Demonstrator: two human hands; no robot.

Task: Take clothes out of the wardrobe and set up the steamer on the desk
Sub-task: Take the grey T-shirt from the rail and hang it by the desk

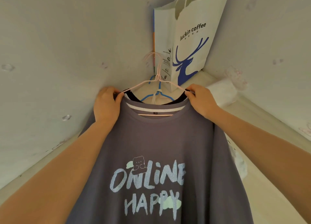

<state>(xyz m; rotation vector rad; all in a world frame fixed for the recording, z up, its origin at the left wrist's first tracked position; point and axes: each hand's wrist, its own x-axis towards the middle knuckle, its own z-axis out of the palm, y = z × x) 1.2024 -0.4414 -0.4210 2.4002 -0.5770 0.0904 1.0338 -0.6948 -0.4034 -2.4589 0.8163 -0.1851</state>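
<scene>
Two grips, left hand (pixel 107 102) and right hand (pixel 200 99), tight on the purple T-shirt (pixel 159 139)'s shoulders.

Two arms are in view, each visible from forearm to fingers. The left hand (pixel 107 104) is bare, with its back and knuckles showing. The right hand (pixel 201 100) is bare, showing its back and thumb side. The left forearm (pixel 67 164) and right forearm (pixel 260 143) are uncovered along their visible length.
</scene>
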